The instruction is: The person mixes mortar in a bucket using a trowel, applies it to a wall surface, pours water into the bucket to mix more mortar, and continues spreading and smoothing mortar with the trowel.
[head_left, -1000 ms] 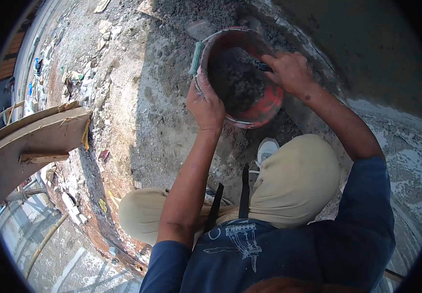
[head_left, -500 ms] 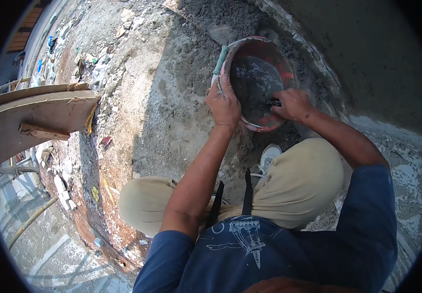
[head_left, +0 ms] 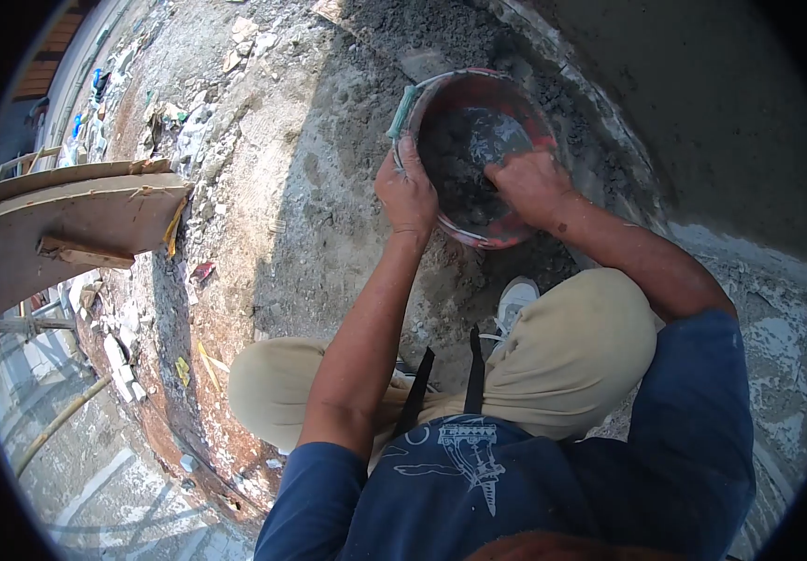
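A red bucket point(head_left: 484, 88), its rim smeared with grey, stands on the ground in front of me, and wet grey mortar point(head_left: 455, 154) with a shiny, watery patch lies inside. My left hand point(head_left: 409, 194) is closed on the left side of the rim, thumb on top, just below the green handle grip point(head_left: 402, 112). Over the mortar, my right hand point(head_left: 532, 187) reaches in from the right, its fingers curled into a fist. What it holds is hidden from this angle.
Dark, loose mortar or soil point(head_left: 403, 37) lies around the bucket's far side. On the right runs a low concrete edge point(head_left: 599, 103) beside a smooth grey surface point(head_left: 712, 122). At the left juts a curved wooden board point(head_left: 76, 215), with rubble point(head_left: 202, 122) scattered near it.
The bucket has shifted slightly left and tilted a little, my left hand moving with it. My right hand has moved left and up across the mortar; the dark piece at its fingers is now hidden.
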Motion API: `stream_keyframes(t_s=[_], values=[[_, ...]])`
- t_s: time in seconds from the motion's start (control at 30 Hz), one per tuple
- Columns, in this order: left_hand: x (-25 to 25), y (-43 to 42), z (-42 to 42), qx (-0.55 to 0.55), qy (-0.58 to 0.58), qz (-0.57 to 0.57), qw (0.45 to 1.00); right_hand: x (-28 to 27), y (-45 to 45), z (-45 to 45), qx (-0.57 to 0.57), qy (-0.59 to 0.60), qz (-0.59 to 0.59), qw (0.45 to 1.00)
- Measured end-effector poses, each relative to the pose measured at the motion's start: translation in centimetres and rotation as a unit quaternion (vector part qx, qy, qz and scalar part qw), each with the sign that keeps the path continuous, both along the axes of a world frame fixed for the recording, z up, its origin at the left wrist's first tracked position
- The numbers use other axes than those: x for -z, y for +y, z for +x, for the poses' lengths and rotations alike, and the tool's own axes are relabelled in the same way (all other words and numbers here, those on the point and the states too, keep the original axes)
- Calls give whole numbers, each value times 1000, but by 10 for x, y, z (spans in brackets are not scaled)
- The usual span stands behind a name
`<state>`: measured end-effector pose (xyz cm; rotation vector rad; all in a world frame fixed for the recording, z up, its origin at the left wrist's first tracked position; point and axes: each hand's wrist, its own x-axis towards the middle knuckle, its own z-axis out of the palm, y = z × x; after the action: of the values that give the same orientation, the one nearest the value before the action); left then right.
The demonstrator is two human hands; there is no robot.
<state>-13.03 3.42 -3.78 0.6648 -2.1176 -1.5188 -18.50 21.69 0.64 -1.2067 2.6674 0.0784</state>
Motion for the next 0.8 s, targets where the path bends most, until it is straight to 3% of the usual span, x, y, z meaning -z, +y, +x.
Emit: stream_keyframes(t_s=[0.1, 0.2, 0.23, 0.33, 0.4, 0.47, 0.57, 0.7, 0.8], values=[[8, -11, 12, -23, -17, -22, 999, -43, 18, -6, 3, -30, -14, 999], [5, -12, 10, -34, -19, -25, 999, -53, 23, -26, 115, 57, -34, 991], [4, -10, 12, -27, -32, -29, 999, -45, 18, -35, 119, 37, -4, 992], [0, -5, 6, -15, -19, -32, 999, -1, -19, -17, 30, 13, 13, 999], [3, -5, 9, -35, 31, -17, 999, -6, -18, -11, -10, 6, 7, 1000], [2, -5, 17, -29, -42, -6, 999, -24, 2, -15, -40, -15, -17, 999], [-4, 6, 10, -19, -30, -9, 999, -55, 4, -41, -52, 136, -42, 988], [-12, 18, 1, -3, -13, -20, 1000, -47, 2, -83, -116, 257, -35, 959], [-7, 16, 1, -2, 0, -4, 1000, -19, 17, -84, -43, 174, 53, 982]])
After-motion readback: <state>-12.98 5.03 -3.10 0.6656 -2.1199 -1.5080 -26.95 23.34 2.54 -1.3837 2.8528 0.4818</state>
